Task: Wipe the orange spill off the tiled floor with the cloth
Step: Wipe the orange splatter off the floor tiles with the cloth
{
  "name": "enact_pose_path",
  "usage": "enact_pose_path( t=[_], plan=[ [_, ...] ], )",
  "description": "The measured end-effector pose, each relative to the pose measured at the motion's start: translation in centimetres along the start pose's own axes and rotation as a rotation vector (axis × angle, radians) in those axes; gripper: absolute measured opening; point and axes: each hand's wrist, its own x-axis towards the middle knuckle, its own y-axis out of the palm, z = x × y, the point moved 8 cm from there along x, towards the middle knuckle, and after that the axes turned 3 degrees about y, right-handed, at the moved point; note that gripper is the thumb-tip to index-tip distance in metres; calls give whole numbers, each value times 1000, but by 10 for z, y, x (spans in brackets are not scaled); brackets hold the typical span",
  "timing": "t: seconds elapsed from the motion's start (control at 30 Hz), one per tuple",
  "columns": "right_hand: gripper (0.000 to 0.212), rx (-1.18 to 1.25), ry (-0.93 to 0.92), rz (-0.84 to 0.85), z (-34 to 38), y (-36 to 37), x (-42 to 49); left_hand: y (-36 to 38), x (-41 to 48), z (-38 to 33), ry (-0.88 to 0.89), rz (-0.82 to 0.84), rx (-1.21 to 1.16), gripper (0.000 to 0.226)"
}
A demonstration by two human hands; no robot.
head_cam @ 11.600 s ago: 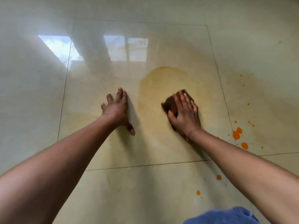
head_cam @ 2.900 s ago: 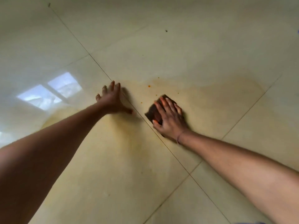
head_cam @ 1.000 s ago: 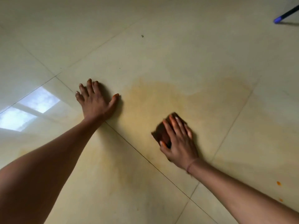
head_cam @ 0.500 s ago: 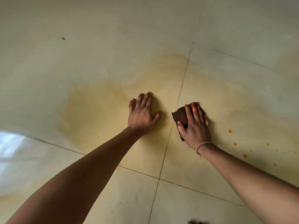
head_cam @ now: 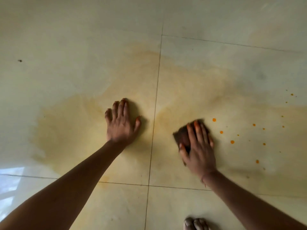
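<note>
My right hand (head_cam: 198, 150) presses flat on a dark brown cloth (head_cam: 181, 136) on the glossy cream tiled floor (head_cam: 199, 55); the cloth shows only under and left of the fingers. Bright orange drops (head_cam: 232, 141) dot the tile just right of the cloth. A pale yellow-orange smear (head_cam: 66, 130) spreads over the tiles around both hands. My left hand (head_cam: 121, 125) rests palm down with its fingers apart on the tile left of a grout line (head_cam: 155, 105), holding nothing.
Toes of a foot (head_cam: 196, 224) show at the bottom edge, below my right arm. A window's bright reflection (head_cam: 8, 183) lies on the floor at lower left. A small dark speck (head_cam: 20, 60) sits at the far left.
My right hand has slid the cloth to the right, away from the grout line and closer to the orange drops. My left hand stays planted. The view has shifted slightly.
</note>
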Motion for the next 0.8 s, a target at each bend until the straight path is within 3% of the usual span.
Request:
enact_pose_path(
  t=[0.1,0.2,0.3,0.47,0.67,0.8],
  plan=[
    [79,-10,-130,59,-14,1,-13,-10,3,-37,100,-12,-35,81],
    [75,-39,18,-22,-30,-19,55,1,21,-116,287,-4,-80,78],
    [72,-15,120,-58,-55,-23,71,26,42,-156,250,55,-135,77],
    [75,-36,242,23,-110,-22,-38,33,43,-156,235,41,-54,78],
    [72,14,282,-9,-97,-23,40,35,45,-158,247,21,-35,77],
    [76,-13,276,-20,-132,-24,-77,30,41,-164,261,35,-24,76]
  ],
)
